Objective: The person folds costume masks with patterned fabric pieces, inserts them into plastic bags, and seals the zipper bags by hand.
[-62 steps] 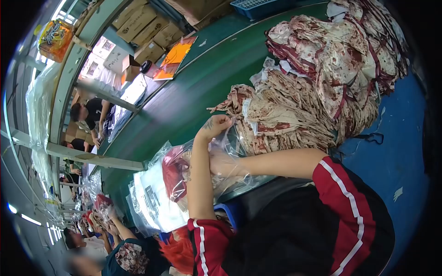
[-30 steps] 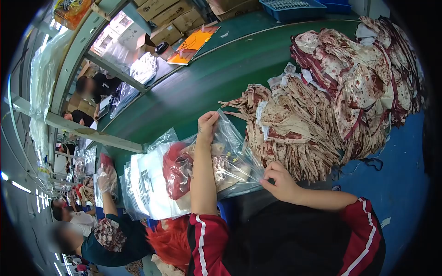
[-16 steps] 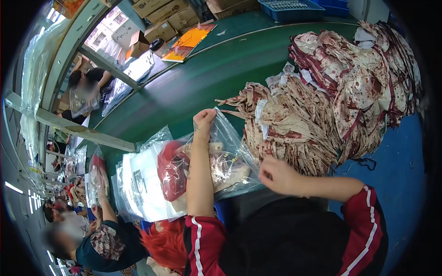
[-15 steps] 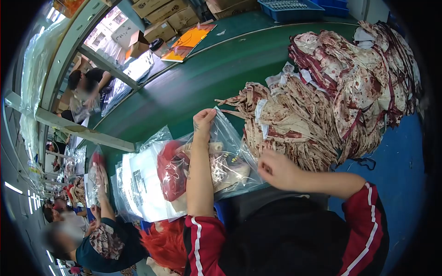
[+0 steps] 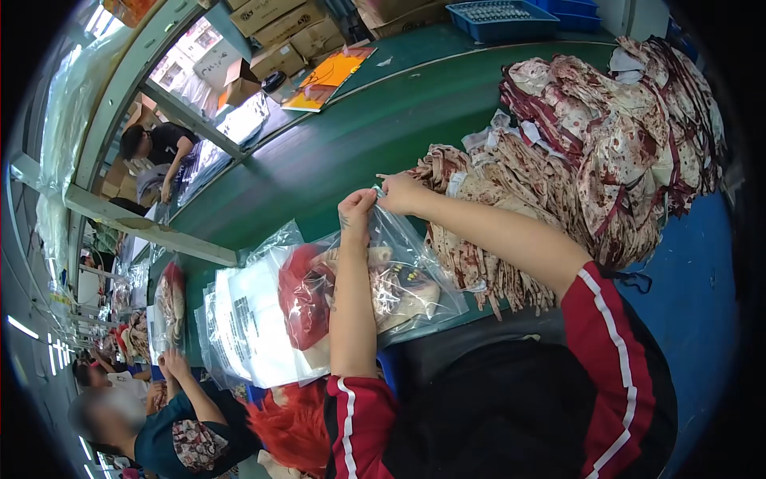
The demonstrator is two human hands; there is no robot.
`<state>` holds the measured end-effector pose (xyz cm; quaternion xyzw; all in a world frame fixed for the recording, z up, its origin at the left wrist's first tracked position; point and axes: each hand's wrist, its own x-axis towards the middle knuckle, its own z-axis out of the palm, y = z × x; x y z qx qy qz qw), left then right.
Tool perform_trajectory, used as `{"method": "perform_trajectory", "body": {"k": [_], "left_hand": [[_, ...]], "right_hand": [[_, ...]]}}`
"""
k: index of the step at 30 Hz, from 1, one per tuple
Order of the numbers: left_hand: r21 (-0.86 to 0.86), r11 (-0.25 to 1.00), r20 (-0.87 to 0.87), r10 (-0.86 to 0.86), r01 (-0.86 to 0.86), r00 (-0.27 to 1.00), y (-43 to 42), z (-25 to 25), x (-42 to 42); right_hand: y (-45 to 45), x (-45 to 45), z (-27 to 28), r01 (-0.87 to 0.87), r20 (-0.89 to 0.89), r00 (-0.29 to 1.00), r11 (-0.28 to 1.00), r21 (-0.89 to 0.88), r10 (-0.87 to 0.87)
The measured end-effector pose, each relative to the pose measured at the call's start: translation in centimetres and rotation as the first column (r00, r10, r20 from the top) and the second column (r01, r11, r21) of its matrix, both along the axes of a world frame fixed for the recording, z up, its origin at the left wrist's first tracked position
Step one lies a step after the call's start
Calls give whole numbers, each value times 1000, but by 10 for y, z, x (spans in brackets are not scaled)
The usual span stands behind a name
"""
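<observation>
A clear plastic bag lies on the green work surface in front of me. Through its film show a red piece and pale, cream-coloured parts; what they are I cannot make out. My left hand pinches the far corner of the bag's edge. Right beside it, my right hand has its fingers closed at the same corner. My left forearm crosses over the bag and hides part of its contents. Left of the red piece lies a stack of flat clear bags with white, printed areas.
Heaped red-stained cream cloth with ragged strips lies at the right. Red fluffy hair sits below the bags. Co-workers work at the left. Blue trays, cardboard boxes and an orange sheet are at the back.
My right hand has moved up and left from the bag's right side to its far corner, meeting my left hand. My left hand has hardly moved.
</observation>
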<state>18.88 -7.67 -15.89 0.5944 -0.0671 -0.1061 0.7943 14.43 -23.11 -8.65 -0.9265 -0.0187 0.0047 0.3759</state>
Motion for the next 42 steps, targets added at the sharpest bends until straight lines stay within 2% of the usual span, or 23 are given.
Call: {"method": "perform_trajectory", "body": {"k": [2, 3, 7, 11, 14, 15, 18, 21, 27, 34, 42], "left_hand": [[-16, 1000, -4, -12, 12, 1000, 2, 1, 1], [-35, 999, -10, -20, 19, 1000, 3, 1, 1], [-80, 995, -6, -64, 63, 998, 6, 1, 2], [-110, 992, 13, -66, 67, 998, 3, 4, 0], [-121, 991, 23, -49, 51, 999, 2, 3, -3], [-119, 992, 34, -42, 46, 999, 2, 3, -2], [-121, 992, 53, -37, 43, 998, 4, 5, -2], [-129, 990, 69, -42, 50, 997, 6, 5, -2], [-113, 993, 61, -18, 25, 998, 8, 3, -3], [-90, 996, 47, -10, 14, 999, 9, -1, -1], [-32, 999, 40, -16, 17, 999, 9, -1, -1]], "right_hand": [[6, 11, -4, -30, -154, 988, 998, -55, 21], [8, 13, -7, -27, -156, 988, 998, -53, 18], [9, 16, -14, 34, -60, 997, 998, -60, -38], [6, 17, -15, 4, -89, 996, 998, 61, 2], [8, 13, -20, 78, 5, 997, 986, 147, -80], [9, 12, -21, 79, 5, 997, 986, 147, -80], [14, 5, -20, 118, 157, 979, 990, 83, -130], [16, -6, -20, 108, 124, 985, 990, 90, -119], [15, -48, -23, 99, 123, 986, 989, 109, -112], [5, -113, -12, 78, -33, 997, 978, 196, -73], [-4, -180, -22, 59, 48, 996, 969, 241, -73]]}}
